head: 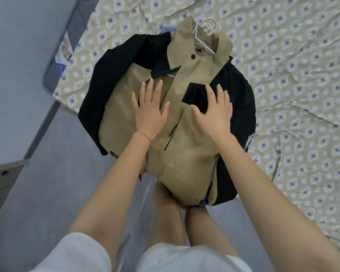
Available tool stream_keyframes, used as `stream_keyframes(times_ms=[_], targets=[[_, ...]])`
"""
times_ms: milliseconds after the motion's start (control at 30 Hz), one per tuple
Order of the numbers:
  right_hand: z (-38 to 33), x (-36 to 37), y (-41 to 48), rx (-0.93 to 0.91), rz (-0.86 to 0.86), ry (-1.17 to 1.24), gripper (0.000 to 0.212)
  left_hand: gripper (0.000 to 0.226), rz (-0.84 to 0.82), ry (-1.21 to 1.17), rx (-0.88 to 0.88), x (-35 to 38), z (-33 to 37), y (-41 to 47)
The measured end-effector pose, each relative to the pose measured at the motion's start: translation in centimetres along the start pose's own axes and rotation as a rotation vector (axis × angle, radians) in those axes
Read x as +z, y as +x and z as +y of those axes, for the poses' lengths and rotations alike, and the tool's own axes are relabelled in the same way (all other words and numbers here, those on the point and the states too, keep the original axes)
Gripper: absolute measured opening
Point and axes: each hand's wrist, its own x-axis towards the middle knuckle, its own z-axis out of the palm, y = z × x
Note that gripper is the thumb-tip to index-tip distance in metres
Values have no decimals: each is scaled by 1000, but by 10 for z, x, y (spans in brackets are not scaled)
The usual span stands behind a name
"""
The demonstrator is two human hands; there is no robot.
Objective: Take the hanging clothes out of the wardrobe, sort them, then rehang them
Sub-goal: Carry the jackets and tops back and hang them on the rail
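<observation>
While both hands lie spread on the garment, neither grips anything: the left hand (pixel 150 110) is pressed palm-down with straight, fanned fingers on the khaki front, a thin bracelet (pixel 145 135) at its wrist, and the right hand (pixel 214 112) rests just beside it, fingers splayed and slightly arched, their tips on the black chest patch. Under them a khaki and black jacket (pixel 185 154) lies face up at the near corner of the bed (pixel 53 75), its white hanger (pixel 202 42) inside the collar with the hook pointing away across the patterned sheet (pixel 292 75). A cluster of pale hangers (pixel 210 26) lies by the collar, and slivers of blue cloth at the collar and at the hem suggest another garment underneath. The hem droops past the mattress edge against the person's legs, above the grey floor (pixel 47 173). This looks like smoothing during sorting. The main risk is the overhang: if the palms lift or push toward the body, the slick-looking fabric could slide off the corner and drag whatever lies beneath with it. Pressing hard near the collar could also skew the hanger inside the shoulders, and its hook might snag the neighbouring hangers when the jacket is lifted.
</observation>
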Motion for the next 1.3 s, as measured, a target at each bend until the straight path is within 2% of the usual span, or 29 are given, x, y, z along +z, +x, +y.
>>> stream_keyframes(times_ms=[167,400,733,867,1033,1133,1300], targets=[[-2,4,52,31,21,-3,75,63,-9,-9,40,12,-10,53],[6,9,103,50,153,-58,83,58,85,-176,49,19,-13,109],[16,17,130,133,250,-71,93,52,84,-125,117,24,-5,182],[17,6,135,138,230,-87,85,50,69,15,156,13,-10,193],[11,-6,122,122,181,58,67,38,-7,129,197,-6,-18,191],[9,-10,105,95,177,106,56,28,14,94,269,-23,-23,176],[11,-20,70,-53,159,214,46,22,174,-119,325,-53,-36,118]])
